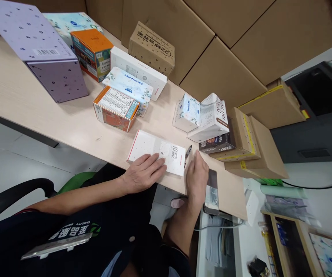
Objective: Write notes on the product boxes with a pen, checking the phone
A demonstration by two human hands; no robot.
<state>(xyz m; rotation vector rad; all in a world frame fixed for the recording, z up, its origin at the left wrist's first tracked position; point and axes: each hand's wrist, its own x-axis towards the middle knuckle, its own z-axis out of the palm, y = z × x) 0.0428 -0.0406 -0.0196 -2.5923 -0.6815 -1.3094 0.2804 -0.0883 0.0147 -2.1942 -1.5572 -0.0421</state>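
A white power bank box (157, 151), printed "POWER BANK", lies flat near the front edge of the table. My left hand (145, 173) rests across its near side, fingers stretched out over the top; the thumb is hidden. Just past the box's right end, my right hand (196, 175) is closed with its side on the tabletop. A small dark slim object (188, 151) shows beside its fingers, between the hand and the box. Whether that object is gripped or only lies there, I cannot make out.
An orange-edged box (116, 109), a tissue pack (128, 87) and a lilac carton (58, 79) stand leftward. A "Super Meal" box (210, 117), a small tissue box (186, 111) and brown cartons (259, 150) are at right. Large cardboard boxes (168, 23) wall the back.
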